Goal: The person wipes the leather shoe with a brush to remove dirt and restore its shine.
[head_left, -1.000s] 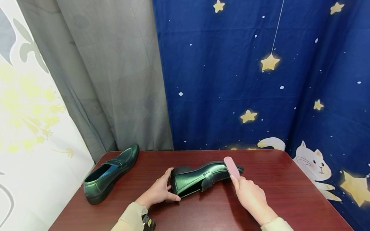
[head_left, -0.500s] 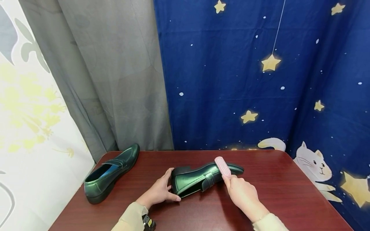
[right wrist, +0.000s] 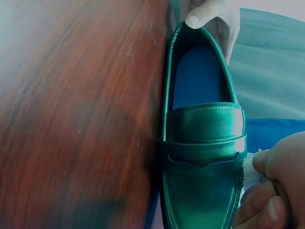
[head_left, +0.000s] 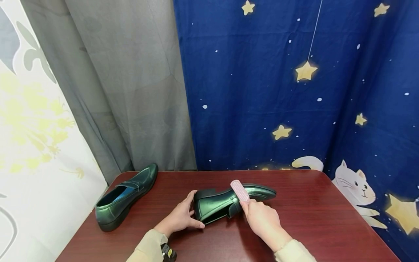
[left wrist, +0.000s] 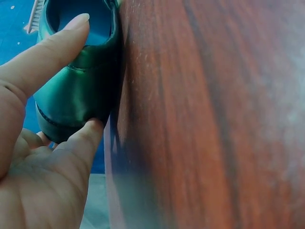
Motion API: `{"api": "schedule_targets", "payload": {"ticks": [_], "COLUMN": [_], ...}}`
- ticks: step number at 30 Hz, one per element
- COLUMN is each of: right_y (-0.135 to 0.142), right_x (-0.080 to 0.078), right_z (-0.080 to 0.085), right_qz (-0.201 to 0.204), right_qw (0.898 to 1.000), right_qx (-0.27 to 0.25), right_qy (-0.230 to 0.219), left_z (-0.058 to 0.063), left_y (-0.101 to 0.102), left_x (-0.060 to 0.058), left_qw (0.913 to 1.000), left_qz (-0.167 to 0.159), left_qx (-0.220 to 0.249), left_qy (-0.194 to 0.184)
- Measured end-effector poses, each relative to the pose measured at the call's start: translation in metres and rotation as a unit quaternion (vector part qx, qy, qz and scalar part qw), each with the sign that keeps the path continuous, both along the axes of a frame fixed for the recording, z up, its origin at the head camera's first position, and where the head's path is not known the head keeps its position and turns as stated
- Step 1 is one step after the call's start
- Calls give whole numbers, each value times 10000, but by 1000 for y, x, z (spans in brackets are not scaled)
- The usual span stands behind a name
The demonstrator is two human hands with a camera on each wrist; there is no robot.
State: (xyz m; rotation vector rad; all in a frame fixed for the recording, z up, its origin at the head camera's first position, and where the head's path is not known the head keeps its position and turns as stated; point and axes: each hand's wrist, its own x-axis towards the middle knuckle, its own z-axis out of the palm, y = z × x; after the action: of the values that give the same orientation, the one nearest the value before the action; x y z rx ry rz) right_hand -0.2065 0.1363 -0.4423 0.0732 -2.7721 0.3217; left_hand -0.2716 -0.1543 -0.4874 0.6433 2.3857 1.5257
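Observation:
A shiny green loafer (head_left: pixel 212 205) lies on its side on the table, its toe to the right and its opening toward me. My left hand (head_left: pixel 180 217) grips its heel, the thumb at the opening's rim and the fingers round the back, as the left wrist view shows on the heel (left wrist: pixel 76 95). In my right hand (head_left: pixel 263 222) is a pink brush (head_left: pixel 240 190), its bristles against the upper side of the loafer near the strap. White bristles (right wrist: pixel 251 169) show beside the strap (right wrist: pixel 205 157) in the right wrist view.
A second green loafer (head_left: pixel 126 196) stands upright at the table's left edge. The reddish-brown table (head_left: pixel 311 214) ends at a grey curtain (head_left: pixel 131 91) and a blue starry curtain (head_left: pixel 248 91) behind. A dark band with a small device (head_left: pixel 168 251) is on my left wrist.
My right hand has drawn the brush leftward along the loafer, from near the toe to beside the strap. My left hand and both loafers have stayed in place.

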Motion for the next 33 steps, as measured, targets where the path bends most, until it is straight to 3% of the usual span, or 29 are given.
{"api": "schedule_targets", "payload": {"ticks": [18,33], "right_y": [-15,-41], "right_x": [3,9], "right_z": [6,0], "right_qz": [193,259], "right_qw": [9995,9991], "right_qx": [238,331], "right_qy": [81,5], "left_z": [4,-3], "left_y": [2,0], "left_x": [0,0], "left_qw": [9999,9998], "left_qz": [71,78], "left_qx": [21,-130], "left_qy": [131,150]}}
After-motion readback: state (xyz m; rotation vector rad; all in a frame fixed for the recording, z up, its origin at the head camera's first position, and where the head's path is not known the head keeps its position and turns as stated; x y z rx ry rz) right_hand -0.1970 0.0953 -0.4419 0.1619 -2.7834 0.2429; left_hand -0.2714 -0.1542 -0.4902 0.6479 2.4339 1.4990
